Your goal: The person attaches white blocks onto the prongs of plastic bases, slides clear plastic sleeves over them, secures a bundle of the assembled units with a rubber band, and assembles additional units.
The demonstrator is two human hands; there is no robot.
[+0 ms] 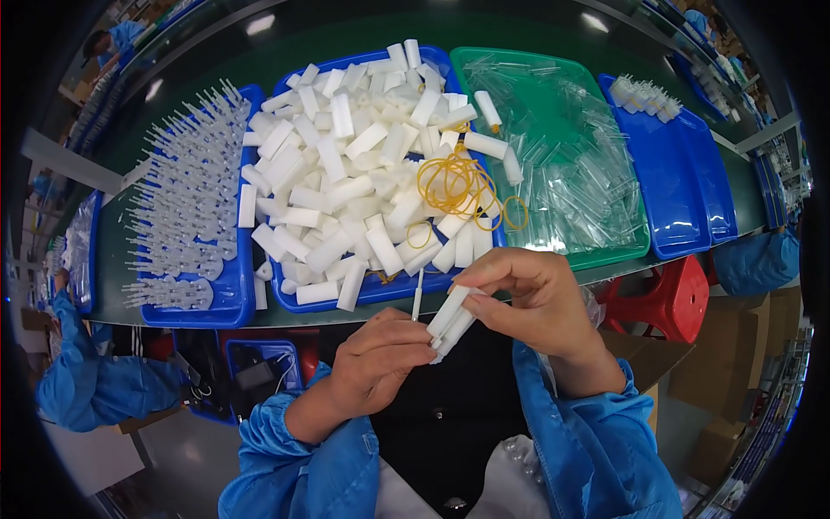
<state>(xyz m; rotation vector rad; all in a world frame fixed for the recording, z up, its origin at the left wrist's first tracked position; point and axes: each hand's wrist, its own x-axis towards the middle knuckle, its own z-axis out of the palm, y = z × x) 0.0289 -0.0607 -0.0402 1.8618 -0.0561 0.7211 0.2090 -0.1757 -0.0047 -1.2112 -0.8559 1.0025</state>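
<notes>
In front of my chest my two hands meet at a white foam block (451,322) with a slit along its length. My right hand (540,304) is closed on its upper end, thumb and fingers pinching it. At its lower end are the fingertips of my left hand (378,356), which is also closed. A thin white plastic stem (418,296) stands up from my left fingers; the rest of that part is hidden. Just beyond, many similar foam blocks (341,182) are heaped in a blue tray (324,304), with yellow rubber bands (456,184) on the right side.
At left, a blue tray (246,285) holds rows of stemmed translucent plastic parts (186,199). To the right, a green tray (553,59) carries clear tubes (588,186); beyond it, a blue tray (670,190) holds small white parts (647,97). A red stool (661,303) stands below the table.
</notes>
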